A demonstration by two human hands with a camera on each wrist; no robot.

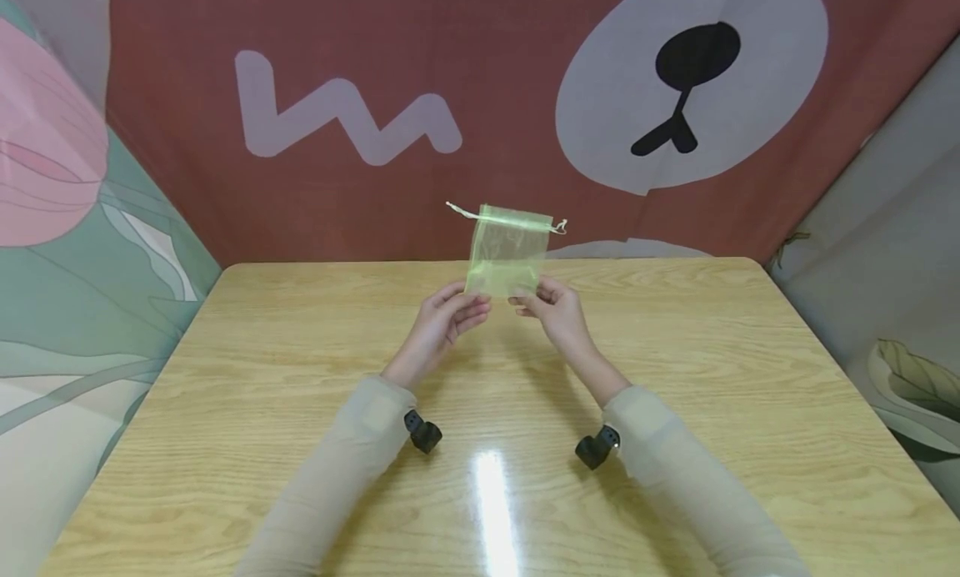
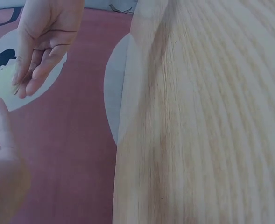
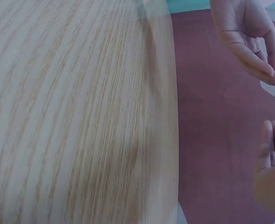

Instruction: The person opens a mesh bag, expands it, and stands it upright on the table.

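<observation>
A sheer yellow-green drawstring pouch (image 1: 510, 248) is held up above the far part of the table, its drawstring end at the top. My left hand (image 1: 450, 314) pinches its lower left corner between thumb and fingers. At the lower right corner, my right hand (image 1: 553, 306) pinches it the same way. The pouch looks flat. In the left wrist view, the right hand (image 2: 48, 42) shows at the top and part of the left hand (image 2: 6, 163) below it. The right wrist view shows the left hand (image 3: 249, 37) above and the right hand (image 3: 272, 172) at the edge.
A light wood-grain table (image 1: 300, 352) spreads beneath both arms. Behind it hangs a reddish-brown printed cloth (image 1: 360, 202), with patterned fabric (image 1: 82, 310) at the left and grey fabric (image 1: 862, 227) at the right. Small black devices (image 1: 423, 434) sit at the sleeve cuffs.
</observation>
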